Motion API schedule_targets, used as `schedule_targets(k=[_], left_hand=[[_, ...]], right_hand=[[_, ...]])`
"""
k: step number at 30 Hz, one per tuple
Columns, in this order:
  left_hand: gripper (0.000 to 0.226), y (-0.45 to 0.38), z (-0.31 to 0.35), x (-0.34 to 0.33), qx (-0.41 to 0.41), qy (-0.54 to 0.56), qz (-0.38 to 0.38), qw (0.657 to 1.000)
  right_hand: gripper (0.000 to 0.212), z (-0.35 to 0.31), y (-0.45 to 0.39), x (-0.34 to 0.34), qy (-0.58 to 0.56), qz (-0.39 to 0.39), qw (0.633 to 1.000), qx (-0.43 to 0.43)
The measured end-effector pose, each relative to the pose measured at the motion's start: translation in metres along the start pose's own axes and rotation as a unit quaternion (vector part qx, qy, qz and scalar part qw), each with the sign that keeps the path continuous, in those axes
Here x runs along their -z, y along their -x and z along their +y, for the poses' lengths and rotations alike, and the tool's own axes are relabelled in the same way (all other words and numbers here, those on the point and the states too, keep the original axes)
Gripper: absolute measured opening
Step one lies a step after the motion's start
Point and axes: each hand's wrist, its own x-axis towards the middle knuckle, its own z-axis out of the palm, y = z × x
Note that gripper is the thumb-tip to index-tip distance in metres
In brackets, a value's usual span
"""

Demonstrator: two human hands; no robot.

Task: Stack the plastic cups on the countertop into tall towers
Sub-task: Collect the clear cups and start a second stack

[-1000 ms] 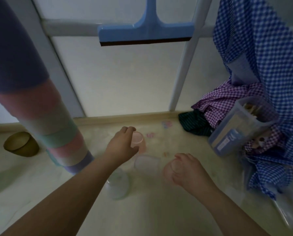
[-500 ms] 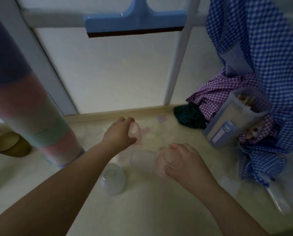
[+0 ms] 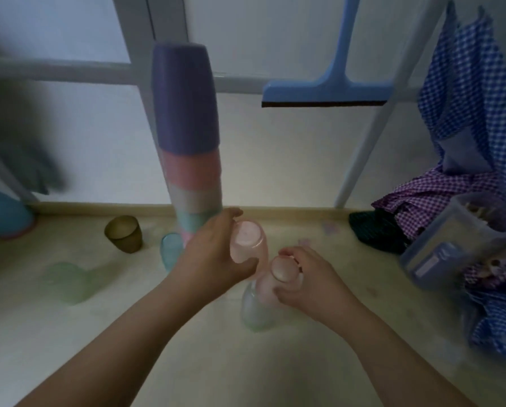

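A tall tower of upturned cups [image 3: 187, 136], purple on top, then pink, beige and teal, stands at the back of the cream countertop [image 3: 245, 362]. My left hand [image 3: 213, 254] grips an upturned pink cup [image 3: 250, 240] just in front of the tower. My right hand [image 3: 310, 280] holds another upturned pink cup [image 3: 281, 273] that sits over a pale clear cup [image 3: 256, 306] on the counter. The two pink cups are almost touching.
A brown cup [image 3: 124, 233] stands upright at back left, a small teal cup [image 3: 171, 251] by the tower's foot, a green cup [image 3: 69, 282] lies on its side. A blue squeegee [image 3: 328, 89] hangs above. Checked cloths [image 3: 475, 118] and a plastic container [image 3: 451, 245] crowd the right.
The view has swung left, bringing the whole tower into sight. Both hands came together, each with a pink cup, and the right hand's cup now sits over the clear cup.
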Motion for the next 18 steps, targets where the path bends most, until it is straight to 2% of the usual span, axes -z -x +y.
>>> schedule_targets(k=[11,18], left_hand=[[0.054,0.026,-0.031,0.015,0.046,-0.01,0.002,0.999],[0.065,0.013,-0.018,0.012,0.014,-0.006,0.01,1.0]], right_hand=[[0.064,0.003,-0.013,-0.044,0.024,-0.051,0.998,0.013],[0.071,0.007,-0.007,-0.032,0.013,-0.024,1.0,-0.011]])
